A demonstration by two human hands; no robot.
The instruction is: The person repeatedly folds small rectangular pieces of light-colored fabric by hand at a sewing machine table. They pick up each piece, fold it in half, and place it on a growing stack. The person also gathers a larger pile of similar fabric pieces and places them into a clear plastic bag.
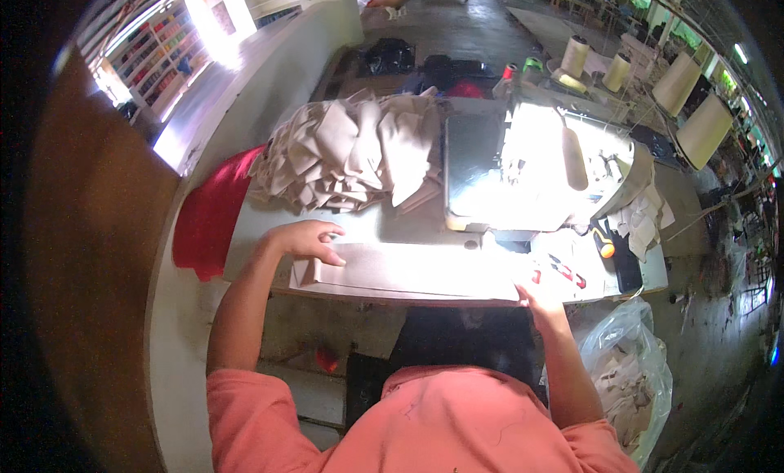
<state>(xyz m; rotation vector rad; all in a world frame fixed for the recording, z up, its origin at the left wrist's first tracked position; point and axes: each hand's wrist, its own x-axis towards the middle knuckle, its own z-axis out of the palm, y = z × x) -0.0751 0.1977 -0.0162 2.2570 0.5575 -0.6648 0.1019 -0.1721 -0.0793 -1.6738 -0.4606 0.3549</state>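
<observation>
A long, folded piece of beige fabric [408, 270] lies along the front edge of the white sewing table [269, 225]. At its left end is my left hand [306, 241], its thumb resting on the cloth and its curved fingers spread apart from the thumb. My right hand [539, 298] pinches the right end of the fabric at the table's edge; strong glare washes out part of that end. Beyond the cloth, to the right, stands a sewing machine [600, 179], brightly lit. A big heap of crumpled beige fabric pieces [347, 150] sits behind my left hand.
Red cloth [211, 216] hangs over the table's left side. Red-handled snips [566, 270] and a dark phone-like object [625, 261] lie at the right. Cream thread cones [704, 131] stand behind the machine. A clear plastic bag [629, 383] of scraps is below right.
</observation>
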